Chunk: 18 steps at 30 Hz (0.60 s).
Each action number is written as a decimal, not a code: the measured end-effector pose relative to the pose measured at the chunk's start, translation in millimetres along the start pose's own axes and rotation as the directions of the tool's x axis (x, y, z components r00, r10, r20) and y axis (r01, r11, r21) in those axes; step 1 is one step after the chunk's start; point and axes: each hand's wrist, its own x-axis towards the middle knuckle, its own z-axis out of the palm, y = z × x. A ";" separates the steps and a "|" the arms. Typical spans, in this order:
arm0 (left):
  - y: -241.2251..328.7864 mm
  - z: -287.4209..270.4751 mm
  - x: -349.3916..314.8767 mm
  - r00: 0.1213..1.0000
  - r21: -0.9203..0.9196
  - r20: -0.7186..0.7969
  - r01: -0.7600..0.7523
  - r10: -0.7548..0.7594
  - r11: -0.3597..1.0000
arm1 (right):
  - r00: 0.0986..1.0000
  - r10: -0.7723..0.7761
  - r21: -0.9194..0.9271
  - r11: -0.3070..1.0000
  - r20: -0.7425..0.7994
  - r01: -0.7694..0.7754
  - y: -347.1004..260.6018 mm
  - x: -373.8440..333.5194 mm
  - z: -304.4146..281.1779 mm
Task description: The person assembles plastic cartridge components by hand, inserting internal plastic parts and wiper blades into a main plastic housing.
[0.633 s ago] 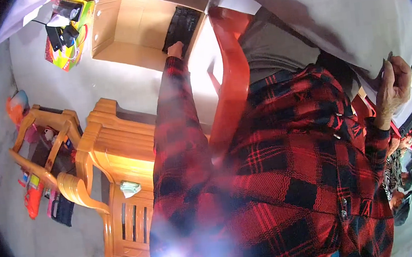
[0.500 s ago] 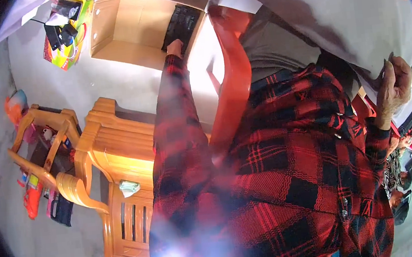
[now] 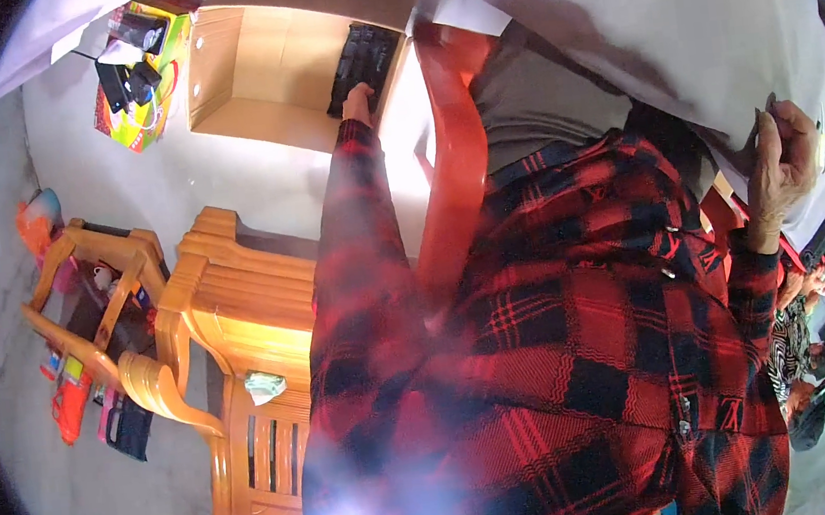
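Observation:
My left hand (image 3: 357,103) is at the end of the outstretched plaid sleeve, inside an open cardboard box (image 3: 247,114). Its fingers are closed at the near end of a black object (image 3: 363,56), which lies along the box's right wall. The object has an uneven surface, and I cannot make out its kind. Off to the right, my right hand (image 3: 786,158) is raised beside a pale grey cloth-like surface (image 3: 691,37). Its thumb and fingers are partly bent and apart, with nothing visible between them.
A red curved plastic piece (image 3: 456,142) stands between the box and my body. Left of the box, a colourful carton (image 3: 142,120) bears black devices and cables. Below are a glossy wooden bench (image 3: 245,285) and a wooden frame (image 3: 79,242) with toys around it. People (image 3: 794,348) are at far right.
The whole view has shifted slightly. More of my left hand's fingers now shows against the black object. My right hand has stayed nearly in place.

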 end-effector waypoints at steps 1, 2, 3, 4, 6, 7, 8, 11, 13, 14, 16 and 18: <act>23.0 65.2 -0.9 0.975 -0.147 0.101 0.213 -0.200 0.966 | 0.999 0.041 -0.084 0.996 -0.027 -0.043 7.6 -6.3 -15.5; 41.5 66.2 -10.5 0.915 -0.259 0.128 0.404 -0.383 0.877 | 0.997 0.069 -0.068 0.995 -0.037 -0.072 4.5 -6.2 -17.0; 18.7 72.7 10.8 0.917 -0.257 0.140 0.398 -0.374 0.880 | 0.997 0.065 -0.077 0.995 -0.048 -0.069 1.7 -5.2 -19.3; 1.1 29.5 22.3 0.984 0.043 0.132 0.112 -0.117 0.993 | 0.996 0.071 -0.042 0.996 -0.047 -0.073 -3.2 -0.7 -14.5; -30.7 -66.2 20.4 0.894 0.592 0.315 -0.447 0.319 0.670 | 0.992 0.124 0.062 0.990 0.021 -0.126 -17.4 6.2 -0.5; -37.2 -50.2 28.9 0.954 0.422 0.167 -0.299 0.251 0.856 | 0.997 0.079 0.006 0.997 -0.003 -0.079 -14.0 4.4 -6.6; -54.1 -93.3 2.5 0.990 0.208 -0.056 -0.119 0.133 0.971 | 1.000 -0.005 0.037 0.999 0.014 0.005 -18.6 4.8 8.3; -2.6 -25.9 0.8 0.979 0.071 -0.191 -0.055 0.068 0.996 | 0.998 -0.067 -0.147 0.987 0.008 0.067 -18.4 1.9 13.0; 57.4 -27.4 -20.2 0.925 -0.011 -0.379 0.038 -0.039 0.999 | 0.998 -0.065 -0.225 0.972 -0.011 0.061 -14.8 -0.2 6.0; 93.2 -62.3 -31.9 0.854 -0.066 -0.510 0.080 -0.102 0.995 | 0.997 -0.072 -0.205 0.976 -0.005 0.069 -17.6 0.7 10.0; 172.3 -49.1 -79.9 0.798 -0.289 -0.585 -0.375 0.148 0.881 | 0.991 -0.136 -0.234 0.964 -0.019 0.128 -23.8 2.2 5.4; 241.7 -60.1 -128.1 0.591 -0.177 -0.729 -0.651 0.346 0.738 | 0.983 -0.172 -0.170 0.972 -0.058 0.160 -25.0 5.1 9.5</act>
